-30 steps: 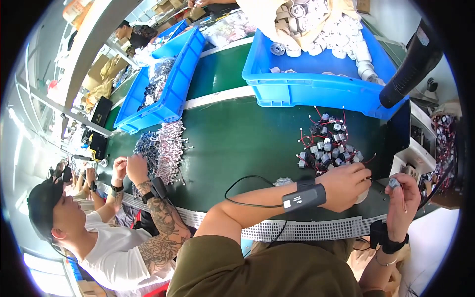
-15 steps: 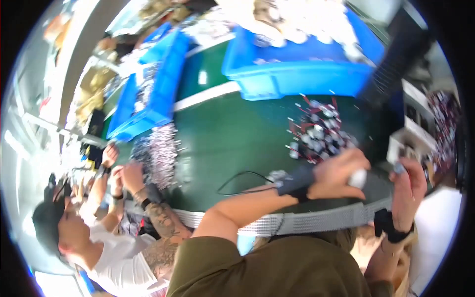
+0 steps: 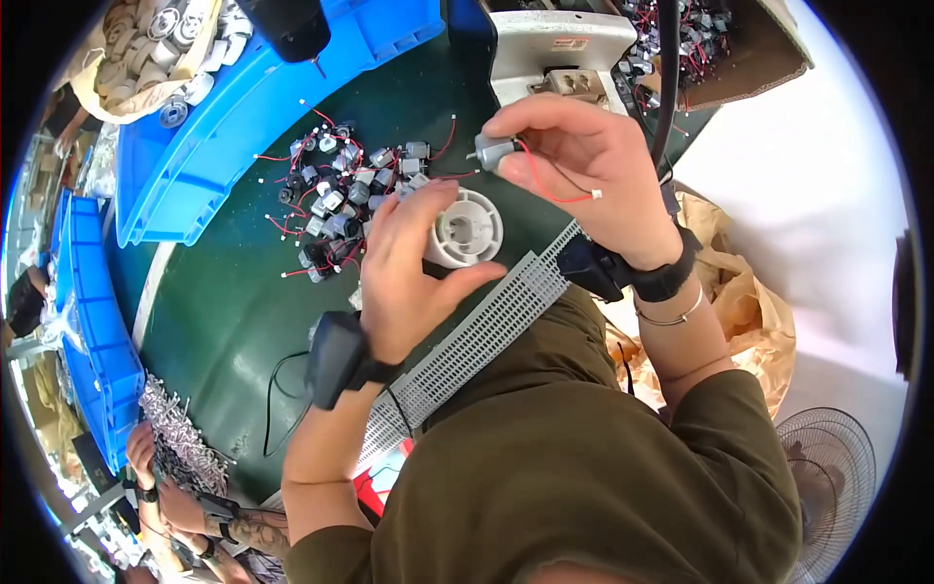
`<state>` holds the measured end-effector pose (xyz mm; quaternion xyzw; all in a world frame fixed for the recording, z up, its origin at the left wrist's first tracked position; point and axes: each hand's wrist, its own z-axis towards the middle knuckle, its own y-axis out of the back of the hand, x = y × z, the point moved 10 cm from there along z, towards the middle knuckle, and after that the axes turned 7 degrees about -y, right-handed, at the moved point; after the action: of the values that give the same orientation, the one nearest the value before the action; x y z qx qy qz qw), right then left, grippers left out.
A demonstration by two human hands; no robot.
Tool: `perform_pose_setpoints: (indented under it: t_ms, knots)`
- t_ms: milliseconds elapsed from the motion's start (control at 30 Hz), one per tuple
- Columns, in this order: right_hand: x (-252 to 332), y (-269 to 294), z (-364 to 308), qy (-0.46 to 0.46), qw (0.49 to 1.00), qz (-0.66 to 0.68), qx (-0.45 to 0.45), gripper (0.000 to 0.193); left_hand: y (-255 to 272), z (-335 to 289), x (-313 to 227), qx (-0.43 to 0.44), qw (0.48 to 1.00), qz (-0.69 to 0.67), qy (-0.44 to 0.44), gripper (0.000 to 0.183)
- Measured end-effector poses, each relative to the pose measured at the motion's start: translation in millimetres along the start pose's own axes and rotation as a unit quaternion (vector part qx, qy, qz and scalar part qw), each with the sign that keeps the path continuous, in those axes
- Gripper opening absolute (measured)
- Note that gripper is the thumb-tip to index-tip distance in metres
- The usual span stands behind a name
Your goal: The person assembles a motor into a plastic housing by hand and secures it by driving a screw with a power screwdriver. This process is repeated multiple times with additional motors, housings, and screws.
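Green bench mat point(image 3: 233, 292) is strewn with small motors point(image 3: 336, 200); a white round housing point(image 3: 467, 229) is pinched by the left hand point(image 3: 409, 282), a motor point(image 3: 494, 151) by the right hand point(image 3: 593, 165), whose red lead point(image 3: 545, 185) could be snagged

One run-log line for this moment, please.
left hand: holds round white plastic housing | right hand: holds small grey cylindrical motor, red wires

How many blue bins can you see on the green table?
2. One large blue bin lies at the upper left, beyond the pile of small motors. A second blue bin runs along the far left edge. Others may lie outside the picture.
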<state>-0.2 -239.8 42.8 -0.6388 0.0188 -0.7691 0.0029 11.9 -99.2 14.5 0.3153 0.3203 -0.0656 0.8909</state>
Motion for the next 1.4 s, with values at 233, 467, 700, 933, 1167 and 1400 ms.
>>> perform_pose_setpoints:
  t_ms: [233, 467, 700, 933, 1167, 1400]
  knots:
    - [-24.1, -18.1, -1.1, -0.085, 0.991, -0.089, 0.057, 0.027, 6.6, -13.4, 24.0, -0.031, 0.996, 0.044, 0.065, 0.065]
    - [-13.3, -52.5, -0.4, 0.089, 0.934, -0.329, 0.112, 0.029, 3.2, -6.8, 11.3, 0.003, 0.999, 0.045, 0.002, 0.067]
    - [-23.7, -78.9, 3.8, 0.108, 0.811, -0.521, 0.242, 0.024, -1.0, -6.1, 30.5, 0.017, 0.999, -0.014, 0.049, 0.067]
    - [90.6, -25.9, 47.4, 0.291, 0.925, -0.157, -0.19, 0.033, 12.7, -8.8, -4.0, 0.02, 0.984, 0.127, -0.122, 0.046]
    - [90.5, -82.1, 158.1, 0.12, 0.986, 0.065, 0.099, 0.043, 6.3, -17.1, -10.7, -0.024, 0.987, 0.054, -0.15, 0.04]
    - [124.3, -63.5, 106.1, 0.146, 0.987, 0.019, 0.065, 0.026, 15.0, -20.6, 0.2, -0.046, 0.987, 0.078, -0.133, 0.038]
